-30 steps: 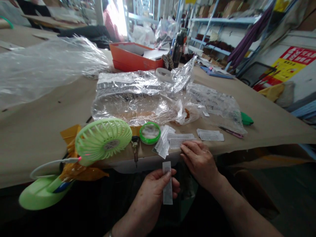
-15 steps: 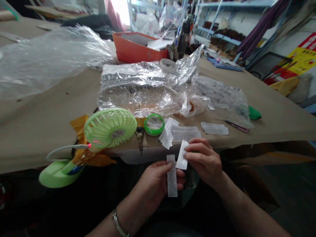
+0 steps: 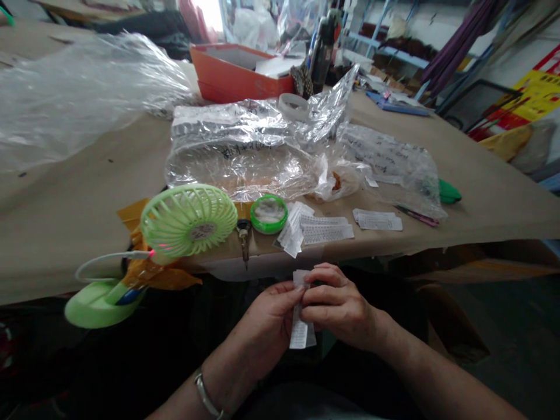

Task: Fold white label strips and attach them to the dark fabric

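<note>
My left hand (image 3: 271, 315) is closed, its thumb pressed on a narrow stack of paper label strips (image 3: 299, 333) just in front of the table edge. Printed rows show on the upper strip, and a paler strip juts out at its right side. My right hand (image 3: 339, 306) is closed too, its fingers laid over the upper half of the strips, partly hiding them. Beyond the hands, more label strips (image 3: 327, 230) lie fanned on the table, with a smaller pile of strips (image 3: 378, 220) to their right. A round green-rimmed tub (image 3: 269, 214) with whitish content sits beside them.
Left of the tub are a pointed screwdriver-like tool (image 3: 244, 245) and a green fan (image 3: 189, 221) on a stand. Clear plastic bags (image 3: 245, 157) cover the table's middle, with a tape roll (image 3: 293, 107) on top. An orange box (image 3: 245, 81) stands behind. A pink-handled cutter (image 3: 417, 216) lies right.
My right hand has moved left and brought its strip onto the one in my left hand. The strips now overlap, with print showing. The view has shifted slightly.
</note>
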The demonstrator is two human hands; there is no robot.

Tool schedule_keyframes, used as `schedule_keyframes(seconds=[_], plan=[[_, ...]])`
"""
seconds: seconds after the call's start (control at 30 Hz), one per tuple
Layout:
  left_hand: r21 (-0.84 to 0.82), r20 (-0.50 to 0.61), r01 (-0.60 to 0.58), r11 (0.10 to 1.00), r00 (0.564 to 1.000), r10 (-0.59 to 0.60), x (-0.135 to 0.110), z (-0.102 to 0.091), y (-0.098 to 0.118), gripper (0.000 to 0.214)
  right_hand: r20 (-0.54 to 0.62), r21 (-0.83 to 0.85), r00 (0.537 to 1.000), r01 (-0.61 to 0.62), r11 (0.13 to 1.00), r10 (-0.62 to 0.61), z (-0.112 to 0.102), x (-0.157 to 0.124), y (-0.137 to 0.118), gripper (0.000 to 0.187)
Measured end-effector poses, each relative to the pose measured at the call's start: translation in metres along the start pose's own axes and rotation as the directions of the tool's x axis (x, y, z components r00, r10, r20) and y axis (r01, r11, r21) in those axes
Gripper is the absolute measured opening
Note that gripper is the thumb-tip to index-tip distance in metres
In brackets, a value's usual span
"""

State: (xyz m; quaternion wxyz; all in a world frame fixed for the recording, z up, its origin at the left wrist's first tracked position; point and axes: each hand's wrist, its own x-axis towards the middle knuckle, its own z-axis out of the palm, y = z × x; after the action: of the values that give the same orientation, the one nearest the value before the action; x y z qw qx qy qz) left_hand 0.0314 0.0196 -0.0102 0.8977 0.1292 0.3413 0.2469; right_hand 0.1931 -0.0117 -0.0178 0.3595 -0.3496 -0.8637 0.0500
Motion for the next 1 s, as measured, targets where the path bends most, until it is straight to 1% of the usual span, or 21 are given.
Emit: schedule_keyframes(seconds=[0.03, 0.07, 0.13, 0.17, 0.23, 0.27, 0.3, 0.33, 0.37, 0.47, 0.57, 0.63, 0.7, 0.77, 0.8, 0.83, 0.87, 0.9, 0.93, 0.97, 1.0], plan=[[0.018, -0.029, 0.002, 1.0, 1.0, -0.002, 0.0, -0.002, -0.001, 0.015, -0.006, -0.005, 1.0, -0.014, 1.0, 0.014, -0.004, -0.003, 0.002, 0.008], [0.043, -0.057, 0.001, 0.999, 0.998, 0.002, 0.0, -0.004, -0.002, 0.014, -0.023, -0.023, 0.999, -0.045, 0.999, 0.044, -0.009, -0.007, 0.006, 0.014], [0.102, -0.119, 0.045, 0.994, 0.992, -0.033, 0.001, -0.009, -0.003, 0.017, -0.102, -0.124, 0.982, -0.168, 0.978, 0.156, -0.023, -0.017, 0.022, 0.027], [0.11, -0.132, 0.053, 0.993, 0.991, -0.039, 0.002, -0.012, -0.004, 0.018, -0.168, -0.214, 0.96, -0.259, 0.942, 0.226, -0.031, -0.023, 0.032, 0.031], [0.12, -0.154, 0.061, 0.991, 0.987, -0.042, 0.004, -0.016, -0.006, 0.017, -0.276, -0.421, 0.903, -0.421, 0.803, 0.329, -0.047, -0.034, 0.052, 0.038], [0.119, -0.162, 0.065, 0.991, 0.986, -0.045, 0.006, -0.017, -0.007, 0.017, -0.284, -0.504, 0.886, -0.463, 0.729, 0.366, -0.053, -0.038, 0.061, 0.044], [0.118, -0.168, 0.07, 0.991, 0.985, -0.049, 0.006, -0.018, -0.008, 0.018, -0.266, -0.568, 0.877, -0.477, 0.67, 0.399, -0.058, -0.042, 0.067, 0.047], [0.119, -0.175, 0.076, 0.99, 0.983, -0.054, 0.007, -0.017, -0.009, 0.019, -0.235, -0.616, 0.874, -0.472, 0.631, 0.425, -0.061, -0.045, 0.072, 0.049], [0.122, -0.18, 0.08, 0.989, 0.982, -0.058, 0.007, -0.017, -0.01, 0.02, -0.202, -0.646, 0.874, -0.458, 0.611, 0.442, -0.063, -0.048, 0.075, 0.048], [0.141, -0.2, 0.084, 0.986, 0.978, -0.054, 0.005, -0.014, -0.01, 0.022, -0.168, -0.661, 0.891, -0.419, 0.622, 0.422, -0.063, -0.056, 0.076, 0.035], [0.149, -0.198, 0.077, 0.986, 0.979, -0.046, 0.004, -0.014, -0.008, 0.021, -0.214, -0.609, 0.911, -0.407, 0.681, 0.352, -0.065, -0.064, 0.079, 0.027], [0.152, -0.2, 0.074, 0.986, 0.979, -0.043, 0.004, -0.014, -0.008, 0.02, -0.265, -0.533, 0.909, -0.415, 0.737, 0.32, -0.069, -0.067, 0.08, 0.022], [0.157, -0.199, 0.079, 0.984, 0.979, -0.047, 0.003, -0.014, -0.007, 0.019, -0.347, -0.418, 0.878, -0.46, 0.783, 0.33, -0.07, -0.064, 0.076, 0.018], [0.159, -0.183, 0.082, 0.984, 0.982, -0.053, 0.002, -0.011, -0.007, 0.018, -0.447, -0.254, 0.814, -0.512, 0.82, 0.37, -0.064, -0.054, 0.062, 0.014], [0.155, -0.169, 0.078, 0.985, 0.984, -0.052, 0.0, -0.009, -0.007, 0.017, -0.484, -0.161, 0.785, -0.514, 0.842, 0.386, -0.058, -0.046, 0.053, 0.013], [0.141, -0.158, 0.07, 0.988, 0.986, -0.047, -0.001, -0.008, -0.007, 0.015, -0.502, -0.067, 0.771, -0.486, 0.871, 0.392, -0.05, -0.038, 0.042, 0.014], [0.126, -0.148, 0.068, 0.99, 0.988, -0.049, -0.001, -0.006, -0.006, 0.014, -0.478, -0.011, 0.809, -0.396, 0.918, 0.343, -0.041, -0.029, 0.031, 0.016], [0.109, -0.135, 0.072, 0.991, 0.989, -0.057, -0.002, -0.004, -0.005, 0.013, -0.407, 0.024, 0.866, -0.308, 0.951, 0.291, -0.03, -0.021, 0.02, 0.017], [0.088, -0.113, 0.06, 0.994, 0.992, -0.05, -0.003, -0.004, -0.004, 0.013, -0.302, 0.038, 0.924, -0.235, 0.971, 0.235, -0.019, -0.013, 0.01, 0.016], [0.069, -0.099, 0.044, 0.997, 0.994, -0.037, -0.003, -0.004, -0.003, 0.013, -0.225, 0.042, 0.961, -0.156, 0.987, 0.162, -0.007, -0.008, 0.003, 0.013], [0.047, -0.092, 0.021, 0.999, 0.996, -0.016, -0.003, -0.005, -0.002, 0.013, -0.164, 0.043, 0.981, -0.1, 0.994, 0.105, 0.003, -0.004, -0.003, 0.012]])
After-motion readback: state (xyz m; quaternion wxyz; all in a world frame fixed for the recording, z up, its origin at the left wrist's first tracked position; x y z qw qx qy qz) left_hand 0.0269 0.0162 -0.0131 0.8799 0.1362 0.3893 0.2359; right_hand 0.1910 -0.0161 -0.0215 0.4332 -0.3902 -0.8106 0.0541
